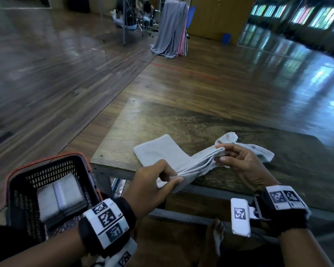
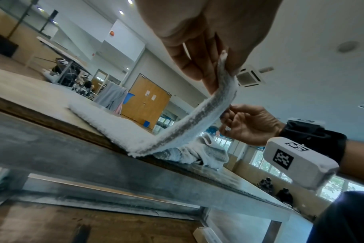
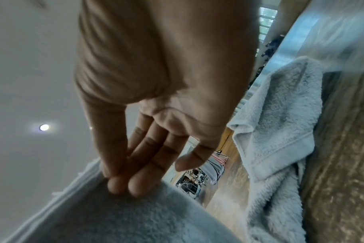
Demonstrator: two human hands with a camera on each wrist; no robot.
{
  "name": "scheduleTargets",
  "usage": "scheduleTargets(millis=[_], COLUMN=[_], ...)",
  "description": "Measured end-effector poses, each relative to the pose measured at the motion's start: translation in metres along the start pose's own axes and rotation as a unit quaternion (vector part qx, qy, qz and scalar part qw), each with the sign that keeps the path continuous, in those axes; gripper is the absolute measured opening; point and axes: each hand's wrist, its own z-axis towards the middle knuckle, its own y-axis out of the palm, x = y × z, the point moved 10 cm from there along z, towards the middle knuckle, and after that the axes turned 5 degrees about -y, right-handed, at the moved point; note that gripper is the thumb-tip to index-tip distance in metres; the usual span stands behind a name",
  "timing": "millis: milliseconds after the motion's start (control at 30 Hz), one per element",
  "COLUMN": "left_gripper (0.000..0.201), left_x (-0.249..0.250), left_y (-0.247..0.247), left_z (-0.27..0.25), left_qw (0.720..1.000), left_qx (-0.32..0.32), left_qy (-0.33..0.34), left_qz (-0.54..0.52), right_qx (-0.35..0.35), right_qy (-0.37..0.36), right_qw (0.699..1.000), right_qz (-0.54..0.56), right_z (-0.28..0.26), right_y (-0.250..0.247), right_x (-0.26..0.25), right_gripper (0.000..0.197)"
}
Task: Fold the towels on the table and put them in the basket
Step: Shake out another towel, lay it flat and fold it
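Observation:
A light grey towel (image 1: 158, 149) lies partly flat on the wooden table (image 1: 201, 120). Its near edge is lifted and bunched into a strip between both hands. My left hand (image 1: 174, 177) pinches the strip's near end between thumb and fingers, off the table's front edge. My right hand (image 1: 220, 152) pinches the far end; in the right wrist view its fingertips (image 3: 133, 185) press on the towel (image 3: 135, 213). A second, crumpled towel (image 1: 258, 151) lies behind the right hand. The black basket (image 1: 46, 170) with an orange rim stands low at the left and holds folded towels (image 1: 60, 197).
The table's metal frame (image 2: 135, 177) runs along its front edge. A bare foot (image 1: 216, 234) shows under the table. Far back on the wooden floor stands a rack draped with grey and pink cloth (image 1: 172, 29).

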Motion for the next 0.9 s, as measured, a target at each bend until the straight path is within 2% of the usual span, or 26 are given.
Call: scheduleTargets(millis=[100,233,533,700,900], left_gripper=[0.015,0.017,0.017,0.017,0.016], left_x=[-0.015,-0.045,-0.152,-0.179,-0.198], left_y=[-0.012,-0.026,-0.034,-0.030,-0.032], left_z=[0.005,0.023,0.056,0.058,0.054], left_qw=[0.999,0.996,0.952,0.923,0.911], left_qx=[0.014,0.023,0.045,0.018,-0.017], left_qy=[-0.017,-0.037,-0.209,-0.242,-0.294], left_qz=[0.023,0.073,0.219,0.300,0.289], right_qx=[0.018,0.029,0.083,0.054,-0.011], right_qy=[-0.006,-0.006,0.024,0.039,0.079], right_qw=[0.997,0.994,0.962,0.927,0.881], right_qz=[-0.071,-0.103,-0.260,-0.368,-0.466], right_z=[0.020,0.062,0.145,0.165,0.168], right_y=[0.003,0.016,0.036,0.050,0.073], right_x=[0.007,0.022,0.071,0.087,0.096], right_gripper=[0.023,0.016,0.011,0.019,0.027])
